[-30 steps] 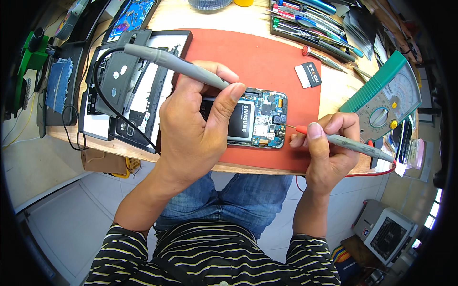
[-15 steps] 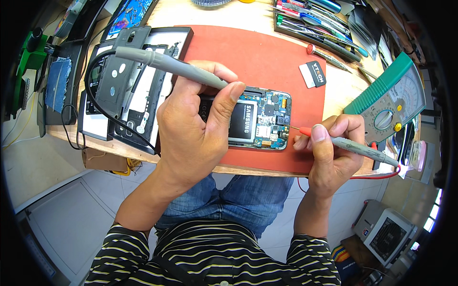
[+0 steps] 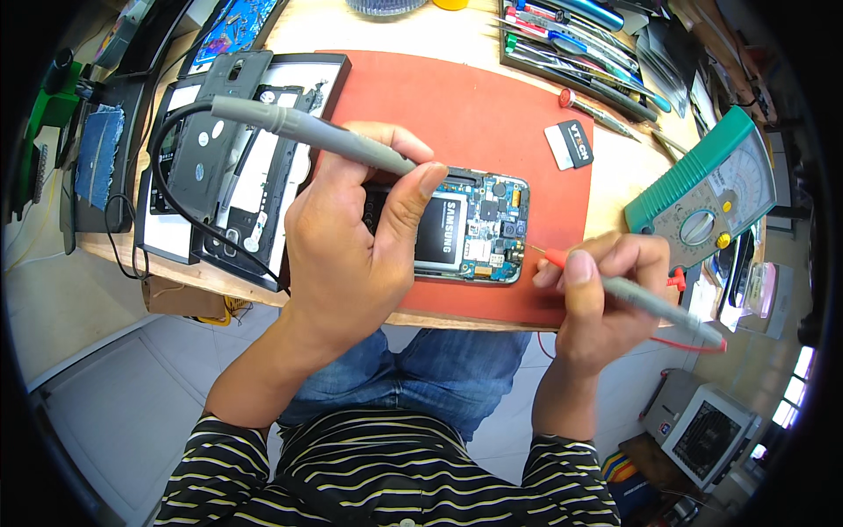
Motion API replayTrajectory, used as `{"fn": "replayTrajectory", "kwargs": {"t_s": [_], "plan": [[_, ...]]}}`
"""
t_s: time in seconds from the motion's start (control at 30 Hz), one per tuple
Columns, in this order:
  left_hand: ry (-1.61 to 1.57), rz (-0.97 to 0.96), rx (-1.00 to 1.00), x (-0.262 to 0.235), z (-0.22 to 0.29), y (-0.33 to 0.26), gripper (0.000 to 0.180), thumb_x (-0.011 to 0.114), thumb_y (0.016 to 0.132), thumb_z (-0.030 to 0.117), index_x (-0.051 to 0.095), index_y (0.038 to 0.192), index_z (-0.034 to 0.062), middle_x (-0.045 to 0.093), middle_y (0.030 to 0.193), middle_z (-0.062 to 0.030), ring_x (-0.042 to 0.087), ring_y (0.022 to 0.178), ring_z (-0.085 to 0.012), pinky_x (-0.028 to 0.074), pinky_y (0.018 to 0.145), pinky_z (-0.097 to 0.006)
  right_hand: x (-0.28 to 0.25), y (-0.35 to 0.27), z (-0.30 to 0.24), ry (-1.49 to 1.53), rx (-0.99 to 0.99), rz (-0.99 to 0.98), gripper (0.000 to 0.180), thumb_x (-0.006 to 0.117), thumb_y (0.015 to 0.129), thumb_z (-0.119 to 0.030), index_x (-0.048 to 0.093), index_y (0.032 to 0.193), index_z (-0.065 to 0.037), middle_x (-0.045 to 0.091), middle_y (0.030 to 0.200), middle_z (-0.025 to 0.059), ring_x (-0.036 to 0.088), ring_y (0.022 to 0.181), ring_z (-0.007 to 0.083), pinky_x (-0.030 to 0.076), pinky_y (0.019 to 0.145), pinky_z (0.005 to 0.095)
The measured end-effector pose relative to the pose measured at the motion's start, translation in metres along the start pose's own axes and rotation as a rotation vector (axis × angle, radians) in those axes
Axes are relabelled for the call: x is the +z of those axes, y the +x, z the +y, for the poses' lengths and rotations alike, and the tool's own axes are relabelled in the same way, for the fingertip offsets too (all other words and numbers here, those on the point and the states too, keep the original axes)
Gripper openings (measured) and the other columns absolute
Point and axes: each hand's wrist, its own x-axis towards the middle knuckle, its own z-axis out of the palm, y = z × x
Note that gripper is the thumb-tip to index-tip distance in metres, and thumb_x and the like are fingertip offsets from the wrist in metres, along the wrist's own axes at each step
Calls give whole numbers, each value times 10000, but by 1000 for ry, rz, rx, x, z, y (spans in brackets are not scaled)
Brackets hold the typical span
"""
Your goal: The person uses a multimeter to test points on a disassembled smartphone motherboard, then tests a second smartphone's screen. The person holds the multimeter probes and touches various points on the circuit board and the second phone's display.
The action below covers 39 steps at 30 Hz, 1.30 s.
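An opened smartphone [image 3: 479, 248] lies on the orange-red mat [image 3: 439, 97], its green-blue circuit board bare and a black battery [image 3: 435, 241] in its middle. My left hand [image 3: 347, 241] is closed around a grey multimeter probe [image 3: 307, 127] with a black cable; the hand covers the phone's left end and hides the probe's tip. A second grey probe [image 3: 645, 303], red towards its tip, is pinched in my right hand [image 3: 606, 307]. Its thin metal point is at the phone's right edge; whether it touches, I cannot tell.
A green-cased analog multimeter [image 3: 698, 211] stands at the right. Screwdrivers and pens fill a dark tray [image 3: 580, 75] at the back right, near a black-and-white card [image 3: 569, 145]. To the left, a box lid [image 3: 167, 239] holds dark phone covers [image 3: 230, 123].
My right hand has drawn slightly down and towards me, taking its probe tip from the board to the phone's edge. The left hand keeps its grip. The whole view has shifted a little.
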Motion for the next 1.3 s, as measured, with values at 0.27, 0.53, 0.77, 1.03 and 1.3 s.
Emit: {"fn": "replayTrajectory", "kwargs": {"t_s": [0.27,0.53,0.77,1.03,1.3], "plan": [[-41,89,8,4,-1,1,136,649,931,50,570,1023,-10,600,878,-53,577,764,-97,471,703,-232,-1,9,-65,288,-289,-502,448,739,804,-48,376,1062,-98,600,843,180,632,669,310,574,654,456],[-35,9,-81,-1,3,0,143,589,964,34,513,1073,-20,599,955,-91,603,901,-144,483,846,-264,23,15,-36,50,110,-52,274,635,841,-14,373,892,-74,567,669,95,572,548,159,479,551,236],[-24,-18,-52,-2,3,0,149,597,954,13,513,1071,-27,601,962,-95,603,898,-128,482,840,-244,25,16,3,74,158,52,245,674,858,53,451,950,9,638,736,123,649,672,118,566,655,248],[-6,5,2,-1,1,2,150,615,940,1,528,1059,-29,597,947,-83,592,870,-113,480,806,-231,24,11,3,-61,97,43,195,668,875,-23,476,911,-10,595,696,113,602,532,145,534,519,253],[61,6,55,-1,1,3,135,618,939,2,545,1048,-32,576,957,-64,577,845,-97,471,766,-217,13,7,-11,-15,271,1,225,690,868,-21,472,899,24,668,733,185,659,618,150,573,606,264]]}}
